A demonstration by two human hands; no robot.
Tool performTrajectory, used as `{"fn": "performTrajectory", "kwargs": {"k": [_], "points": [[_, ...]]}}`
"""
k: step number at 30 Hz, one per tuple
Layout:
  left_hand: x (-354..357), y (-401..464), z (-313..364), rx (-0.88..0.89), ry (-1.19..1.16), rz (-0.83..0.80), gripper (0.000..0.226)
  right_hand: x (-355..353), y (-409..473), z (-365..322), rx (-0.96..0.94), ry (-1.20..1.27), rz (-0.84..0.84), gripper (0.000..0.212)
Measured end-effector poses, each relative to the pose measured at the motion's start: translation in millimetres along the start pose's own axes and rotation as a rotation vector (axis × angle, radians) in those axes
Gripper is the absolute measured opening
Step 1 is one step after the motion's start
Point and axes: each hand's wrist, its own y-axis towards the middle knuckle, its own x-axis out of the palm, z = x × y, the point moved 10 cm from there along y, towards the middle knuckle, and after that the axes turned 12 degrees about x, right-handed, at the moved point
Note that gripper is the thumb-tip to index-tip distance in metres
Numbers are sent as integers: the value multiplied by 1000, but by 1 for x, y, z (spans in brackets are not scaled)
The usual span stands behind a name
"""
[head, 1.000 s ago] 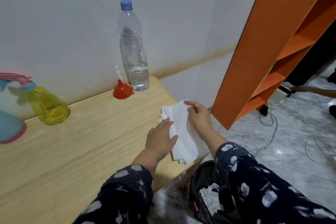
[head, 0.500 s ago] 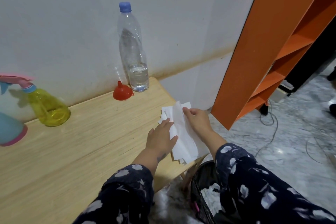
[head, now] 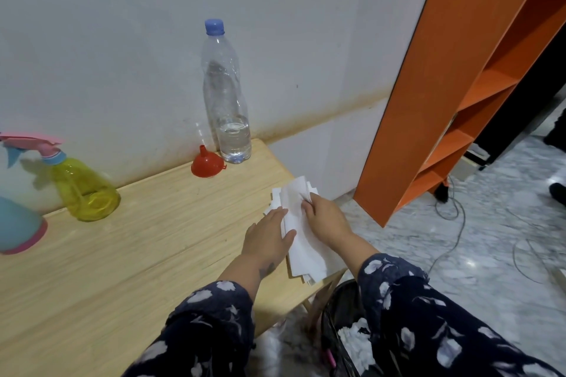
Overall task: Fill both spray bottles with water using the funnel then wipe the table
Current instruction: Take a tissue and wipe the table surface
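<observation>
Stack of white tissues point(head: 301, 242) lay at the right end of the bench point(head: 137, 254), its near corner overhanging the bench's front-right edge. Left hand point(head: 269, 239) rested flat on the stack's left side, fingers straight and together, thumb on the paper. Right hand point(head: 324, 220) pinched the top sheet near its far end, fingers curled, the sheet lifted into a ridge between the two hands.

Edges and room: bench backed against the white wall point(head: 122, 40); its right end stopped short of the orange shelf unit point(head: 428, 101), with a strip of marble floor point(head: 459, 254) between. A bin with a black liner point(head: 346, 333) sat below the bench's right corner (white crumpled paper inside). Wide bare wood lay between the hands and the bottles at left.

Task things: yellow spray bottle point(head: 85, 193) stood near the wall at left, pink trigger head and blue collar on; its fill level could not be read. A blue spray bottle point(head: 15, 223) with a pink base stood at the left frame edge, partly cut off, just beside the yellow one. Red funnel point(head: 206, 164) sat upside down, spout up, by the wall, just beside the clear water bottle point(head: 226, 101). That bottle stood upright, blue cap on, water only in its lowest part.
</observation>
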Motion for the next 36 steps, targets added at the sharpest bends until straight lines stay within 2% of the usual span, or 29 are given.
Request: {"fn": "performTrajectory", "kwargs": {"k": [3, 7, 12, 15, 19, 20, 22, 25, 27, 29, 33, 36], "points": [[-11, 2, -2, -9, -165, 73, 53, -9, 1, -12, -11, 89, -15, 28], [-44, -1, 2, -42, -508, 236, 47, -24, -5, -46, -10, 412, -145, 18], [-92, -17, -7, -103, -822, 391, 50, -32, -21, -99, 3, 710, -284, 29], [-108, -26, -19, -135, -1037, 356, 69, -30, -35, -136, 3, 905, -404, 27], [-134, -52, -42, -168, -1201, 387, 66, -18, -54, -177, 1, 1106, -547, 30], [-143, -61, -48, -162, -1199, 410, 60, -13, -58, -185, 5, 1109, -554, 32], [-168, -84, -67, -183, -1170, 571, 52, -4, -63, -197, 9, 1064, -533, 34], [-210, -132, -96, -176, -900, 840, 49, 2, -67, -210, -41, 843, -350, 47], [-231, -163, -103, -151, -725, 914, 41, 1, -77, -224, -137, 702, -226, 64], [-249, -190, -109, -155, -589, 940, 34, 7, -92, -244, -264, 616, -187, 69], [-274, -232, -124, -185, -411, 953, 29, 46, -112, -273, -273, 579, -342, 45], [-283, -262, -142, -256, -358, 969, 26, 76, -119, -289, -241, 490, -424, 41]]}}
